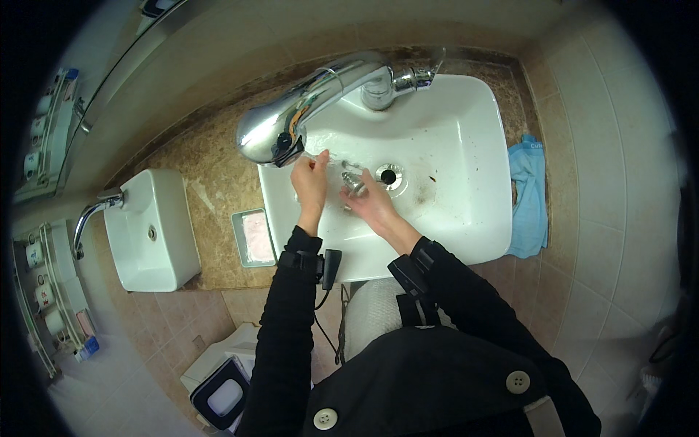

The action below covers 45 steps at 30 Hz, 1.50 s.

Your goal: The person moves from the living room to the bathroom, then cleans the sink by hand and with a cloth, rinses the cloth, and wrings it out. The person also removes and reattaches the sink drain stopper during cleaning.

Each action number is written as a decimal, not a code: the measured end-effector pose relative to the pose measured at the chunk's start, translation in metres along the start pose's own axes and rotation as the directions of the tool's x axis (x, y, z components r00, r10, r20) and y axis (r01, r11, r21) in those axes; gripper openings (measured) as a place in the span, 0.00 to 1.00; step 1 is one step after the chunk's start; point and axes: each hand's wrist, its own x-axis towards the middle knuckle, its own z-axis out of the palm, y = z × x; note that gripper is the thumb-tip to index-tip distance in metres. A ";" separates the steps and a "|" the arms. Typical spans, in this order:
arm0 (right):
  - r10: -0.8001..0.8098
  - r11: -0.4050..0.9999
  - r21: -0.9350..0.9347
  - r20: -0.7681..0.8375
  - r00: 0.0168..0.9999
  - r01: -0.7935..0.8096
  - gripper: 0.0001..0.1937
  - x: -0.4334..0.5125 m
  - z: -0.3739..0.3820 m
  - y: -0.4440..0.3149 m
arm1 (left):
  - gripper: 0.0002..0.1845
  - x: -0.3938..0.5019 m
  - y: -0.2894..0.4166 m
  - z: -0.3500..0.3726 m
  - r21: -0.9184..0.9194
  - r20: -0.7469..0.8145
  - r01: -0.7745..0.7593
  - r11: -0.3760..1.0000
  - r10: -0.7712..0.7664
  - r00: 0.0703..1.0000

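A white ceramic sink (pixel 486 164) lies before me, with a chrome faucet (pixel 327 82) reaching over its left part. My left hand (pixel 310 183) is just below the faucet's spout, its fingers curled; whether it holds something is hard to tell. In my right hand (pixel 371 202) is a small metal part (pixel 354 183), shiny and rounded, held between thumb and fingers left of the drain (pixel 388 176). Water seems to run near both hands. Dark specks dot the basin to the right of the drain.
A soap dish (pixel 254 237) with a pink bar stands left of the sink on the brown stone counter (pixel 213 191). Farther left is a small white basin (pixel 164 180) with its own faucet (pixel 90 213). A light blue cloth (pixel 528 202) hangs over the right edge. A bin (pixel 221 393) stands below.
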 end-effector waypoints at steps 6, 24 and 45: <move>0.076 0.976 0.207 -0.014 0.997 -0.072 0.21 0.003 -0.006 0.002 | 0.16 0.001 0.012 -0.010 -0.240 0.390 0.193 0.951 -0.087 0.917; 0.119 0.719 -0.684 -0.053 0.991 -0.123 0.18 -0.019 -0.001 -0.030 | 0.15 -0.029 -0.012 -0.026 0.690 0.254 -0.508 0.516 0.485 0.837; -0.416 -0.273 -0.962 0.142 0.898 0.026 0.21 -0.116 -0.011 -0.100 | 0.07 -0.019 0.004 -0.039 0.747 0.393 -0.574 0.334 0.475 0.787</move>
